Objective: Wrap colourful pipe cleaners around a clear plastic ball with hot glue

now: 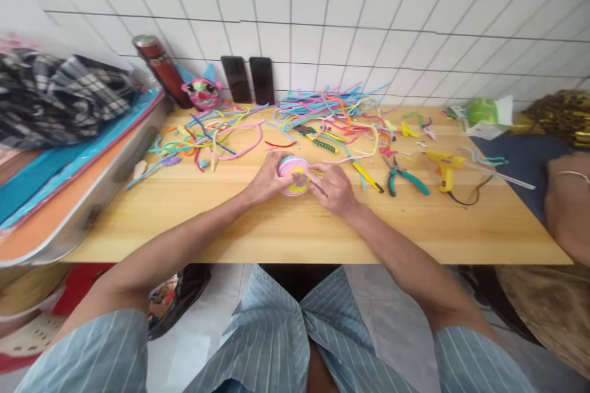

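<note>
Left grip (268, 178) steadies a round multicoloured piece (294, 166); right grip (335, 189) touches its rim.
The piece is over the middle of the desk (286, 239), between front and back edges. Left pinches it, thumb across its face; whether right pinches or merely presses, I cannot tell. Rim adjustment seems in hand; the next move likely calls for light fingertip pressure.

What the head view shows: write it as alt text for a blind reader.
A person's left hand holds a round pink-and-yellow craft piece while the right hand touches its edge, over a wooden table. Beyond lie colourful pipe cleaners; to the right, teal-handled pliers and a yellow glue gun.
</note>
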The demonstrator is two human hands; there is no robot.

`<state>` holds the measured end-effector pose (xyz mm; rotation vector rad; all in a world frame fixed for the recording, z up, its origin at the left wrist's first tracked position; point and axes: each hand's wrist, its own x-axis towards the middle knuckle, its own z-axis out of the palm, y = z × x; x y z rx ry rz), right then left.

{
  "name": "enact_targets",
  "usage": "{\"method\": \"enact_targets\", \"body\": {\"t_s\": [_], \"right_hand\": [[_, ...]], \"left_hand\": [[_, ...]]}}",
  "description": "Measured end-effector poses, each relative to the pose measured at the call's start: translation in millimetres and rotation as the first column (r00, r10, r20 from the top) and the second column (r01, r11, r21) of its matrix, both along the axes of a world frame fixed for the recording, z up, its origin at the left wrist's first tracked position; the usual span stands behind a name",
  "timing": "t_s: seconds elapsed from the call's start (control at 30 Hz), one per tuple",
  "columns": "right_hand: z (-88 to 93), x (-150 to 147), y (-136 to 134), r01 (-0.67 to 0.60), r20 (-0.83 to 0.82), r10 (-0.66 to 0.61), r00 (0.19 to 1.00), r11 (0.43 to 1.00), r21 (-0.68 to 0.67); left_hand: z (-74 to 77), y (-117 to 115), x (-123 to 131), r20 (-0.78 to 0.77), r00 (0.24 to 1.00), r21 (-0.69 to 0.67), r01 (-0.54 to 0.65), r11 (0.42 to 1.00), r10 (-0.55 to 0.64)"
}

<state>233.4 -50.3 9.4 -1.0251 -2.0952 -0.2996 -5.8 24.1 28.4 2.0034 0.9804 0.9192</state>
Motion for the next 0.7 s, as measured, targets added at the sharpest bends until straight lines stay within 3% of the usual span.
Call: {"method": "enact_targets", "body": {"t_s": [0.27,0.53,0.7], "right_hand": [[-1.4,12,8,0.047,-0.117,-0.031,0.993,0.989,0.140],[-0.4,20,10,0.142,-0.137,-0.141,0.980,0.990,-0.004],[5.5,18,5,0.159,-0.169,-0.149,0.974,0.986,0.049]], "left_hand": [[-6.1,-2,24,0.146,0.989,-0.048,0.004,0.999,0.003],[-24.5,-12,17,0.191,0.982,-0.067,-0.002,0.998,0.015],[-24.3,-15,12,0.167,0.986,-0.075,0.033,0.997,-0.020]]}}
